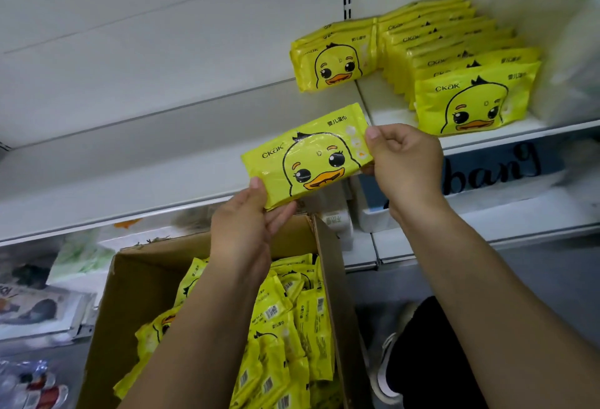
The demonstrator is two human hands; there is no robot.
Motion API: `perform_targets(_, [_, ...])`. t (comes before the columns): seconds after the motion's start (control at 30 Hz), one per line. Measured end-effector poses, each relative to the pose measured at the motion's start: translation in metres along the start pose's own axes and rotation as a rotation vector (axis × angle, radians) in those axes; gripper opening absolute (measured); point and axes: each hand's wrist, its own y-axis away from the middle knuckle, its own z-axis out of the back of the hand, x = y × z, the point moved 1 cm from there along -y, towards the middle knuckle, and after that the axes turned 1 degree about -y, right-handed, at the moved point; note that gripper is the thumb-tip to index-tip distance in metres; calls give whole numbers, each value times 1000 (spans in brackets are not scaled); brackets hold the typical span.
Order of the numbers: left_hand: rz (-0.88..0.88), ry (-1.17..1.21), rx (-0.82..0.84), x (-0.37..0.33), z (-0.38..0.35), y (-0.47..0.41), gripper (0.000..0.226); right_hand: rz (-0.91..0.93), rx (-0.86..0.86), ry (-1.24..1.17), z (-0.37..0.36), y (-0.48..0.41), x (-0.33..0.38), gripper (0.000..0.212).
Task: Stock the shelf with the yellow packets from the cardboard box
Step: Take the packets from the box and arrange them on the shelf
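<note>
Head view, left hand point(242, 230) and right hand point(402, 162) pinching 1 yellow packet point(308, 158), cardboard box point(136, 285) cut off below.

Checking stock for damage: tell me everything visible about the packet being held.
The packet is a flat, glossy yellow plastic pouch, slightly crinkled, printed with a cartoon duck face, "CKaK" and Chinese characters. It faces the camera, tilted with its right end higher, held in the air before the shelf, above the box. The left hand pinches its lower left corner, the right hand its right end. No tear shows.
</note>
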Motion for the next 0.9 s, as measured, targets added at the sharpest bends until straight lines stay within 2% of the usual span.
perform_targets(0.1, [-73, -78, 23, -5, -10, -7, 24, 25, -58, 0, 3, -6, 1, 15])
perform_targets(0.2, [-124, -140, 57, -12, -17, -18, 27, 31, -39, -32, 4, -14, 3, 13])
perform_targets(0.3, [-99, -157, 189, -24, -26, -33, 31, 45, -32, -84, 5, -22, 5, 13])
perform_targets(0.37, [-117, -297, 266, -30, -35, -47, 38, 70, -53, -77, 4, -27, 4, 15])
perform_targets(0.43, [-159, -427, 297, -34, -48, -60, 36, 75, -58, -81, 3, -32, 3, 13])
perform_targets(0.53, [-190, -437, 290, -38, -64, -84, 30, 61, -12, -53, 0, -41, -1, 10])
perform_targets(0.67, [-372, -422, 195, -43, -89, -121, 22, 80, 67, 206, -5, -48, -8, 43])
perform_targets(0.77, [-478, -453, 149, -40, -109, -151, 26, 121, 149, 565, -9, -50, -15, 53])
perform_targets(0.9, [-544, -610, 64, -32, -130, -193, 18, 171, 256, 818, -14, -57, -24, 57])
